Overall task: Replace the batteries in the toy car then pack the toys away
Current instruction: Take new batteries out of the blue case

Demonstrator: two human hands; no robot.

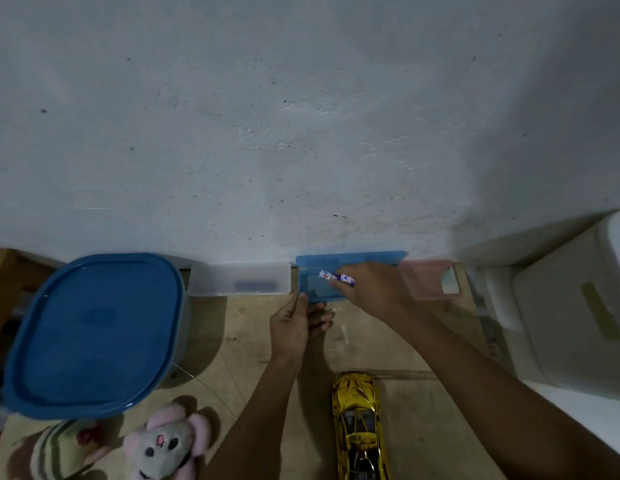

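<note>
- One gold toy car (pixel 359 424) sits closest, two plush toys (pixel 166 445) to its left
- Three small cases along the wall: clear, blue case (pixel 313 289), pink
- Right hand (pixel 374 289) pinches one battery (pixel 336 278) over the blue one
- Left hand (pixel 291 327) grips that case's near edge

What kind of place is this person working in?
Probably a home, down on the floor against a rough painted wall. A plush toy, a gold toy car and a lidded storage tub suggest a play corner.

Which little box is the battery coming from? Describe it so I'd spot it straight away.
Start at the pale wall and look along its foot, where three small translucent plastic boxes stand in a row. It is the middle box, steadied by the left hand. Alone it is blue: the left neighbour is clear, the right one pink.
</note>
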